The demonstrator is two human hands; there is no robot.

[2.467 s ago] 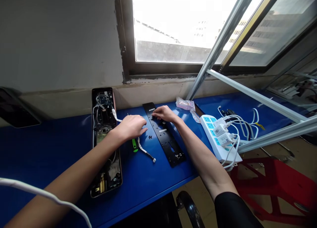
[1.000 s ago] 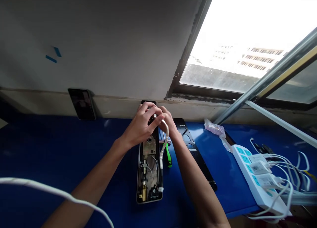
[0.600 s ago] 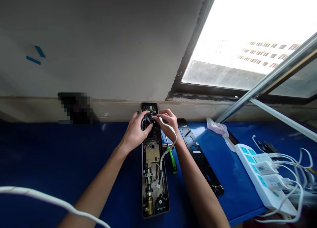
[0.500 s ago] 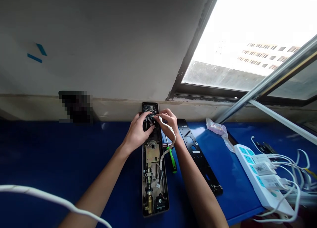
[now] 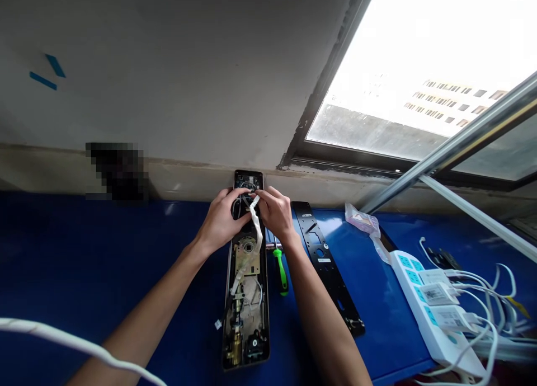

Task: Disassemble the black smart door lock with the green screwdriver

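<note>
A long black housing (image 5: pixel 267 296) lies lengthwise on the blue table, its inner parts exposed. Inside are a circuit board (image 5: pixel 247 180) at the far end, a brass-coloured plate (image 5: pixel 247 257) in the middle and a brass cylinder (image 5: pixel 236 347) at the near end. My left hand (image 5: pixel 222 218) is curled over the left edge, fingertips at the board. My right hand (image 5: pixel 274 210) pinches the upper end of a white-wrapped cable (image 5: pixel 257 229) there. The cable runs down the housing, and a small white connector (image 5: pixel 218 324) hangs over its left side.
A green-handled screwdriver (image 5: pixel 281 271) lies right of the housing, beside a long black plate (image 5: pixel 329 268). Further right are a plastic bag (image 5: pixel 363 219) and a white power strip (image 5: pixel 440 333) with plugged-in cables. A white cable (image 5: pixel 84 344) crosses the lower left. Behind stands the wall.
The white-wrapped cable has swung left, from beside my right wrist to over the housing, and its connector end now hangs past the left edge. Both hands stay at the board as the view shifts slightly.
</note>
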